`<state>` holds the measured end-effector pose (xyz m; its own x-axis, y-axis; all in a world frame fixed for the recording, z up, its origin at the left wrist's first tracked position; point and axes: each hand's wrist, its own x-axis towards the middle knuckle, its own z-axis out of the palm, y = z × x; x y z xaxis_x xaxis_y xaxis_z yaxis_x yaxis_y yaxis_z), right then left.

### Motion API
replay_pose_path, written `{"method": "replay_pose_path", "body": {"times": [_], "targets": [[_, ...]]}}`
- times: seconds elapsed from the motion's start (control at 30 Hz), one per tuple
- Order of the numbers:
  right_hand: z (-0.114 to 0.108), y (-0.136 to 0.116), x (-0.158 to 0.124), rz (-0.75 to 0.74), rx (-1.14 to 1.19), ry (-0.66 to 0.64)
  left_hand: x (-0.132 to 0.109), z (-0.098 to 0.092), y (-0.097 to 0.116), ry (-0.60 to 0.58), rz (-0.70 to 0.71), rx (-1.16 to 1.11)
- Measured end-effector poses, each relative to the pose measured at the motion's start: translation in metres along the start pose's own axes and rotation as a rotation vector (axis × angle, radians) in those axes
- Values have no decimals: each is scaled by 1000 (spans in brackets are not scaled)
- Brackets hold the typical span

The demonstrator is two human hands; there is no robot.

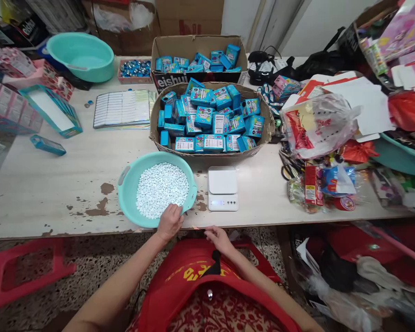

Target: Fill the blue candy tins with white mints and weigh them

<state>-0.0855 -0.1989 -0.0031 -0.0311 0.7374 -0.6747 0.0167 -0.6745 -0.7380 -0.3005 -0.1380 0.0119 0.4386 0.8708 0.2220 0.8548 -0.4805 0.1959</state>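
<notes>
The basin (128, 198) is set left of the scale (223, 188), its rim clamped in the fingers of the left hand (170, 222). Whether the fingers of the right hand (219, 237) meet cannot be told. Pellets (162, 186) could be spilled if 1 side were pulled down.

mint-green basin (127, 200) by the left hand (170, 221), white pellets (162, 189) inside; blue boxes (204, 117) beyond; white scale (223, 180) beyond the right hand (219, 238); red yellow-lettered apron (173, 263) below both.
</notes>
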Motion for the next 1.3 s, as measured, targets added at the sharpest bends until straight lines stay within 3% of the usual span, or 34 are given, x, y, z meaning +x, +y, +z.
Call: {"method": "replay_pose_path", "body": {"times": [0.13, 0.33, 0.5, 0.57, 0.63, 0.7, 0.8, 0.9, 1.03, 1.17, 1.23, 1.3], "targets": [[-18, 13, 6, -17, -73, 36, 0, -2, -1, 32, 31, 41], [-36, -31, 23, -172, -155, 82, -31, -11, -7, 4, 122, -21], [-52, -109, 38, -415, -232, 261, -42, -11, -13, -21, 140, -44], [-57, -152, 57, -668, -365, 415, -39, -13, -13, -25, 146, -73], [-58, -195, 86, -842, -532, 478, -35, -14, -12, -9, 152, -89], [-56, -231, 123, -839, -675, 455, -34, -16, -10, 14, 152, -82], [-50, -263, 175, -627, -751, 331, -36, -17, -8, 9, 121, -97], [-45, -269, 208, -515, -736, 253, -34, -15, -17, 0, -4, -206], [-48, -269, 219, -497, -682, 185, -10, -2, -58, 78, -457, -58], [-60, -273, 196, -476, -554, 66, 37, 27, -84, 18, -833, 63], [-63, -270, 173, -490, -477, -11, 59, 40, -77, 21, -921, 32], [-61, -261, 145, -491, -295, -142, 74, 47, -61, 8, -898, -16]]}}
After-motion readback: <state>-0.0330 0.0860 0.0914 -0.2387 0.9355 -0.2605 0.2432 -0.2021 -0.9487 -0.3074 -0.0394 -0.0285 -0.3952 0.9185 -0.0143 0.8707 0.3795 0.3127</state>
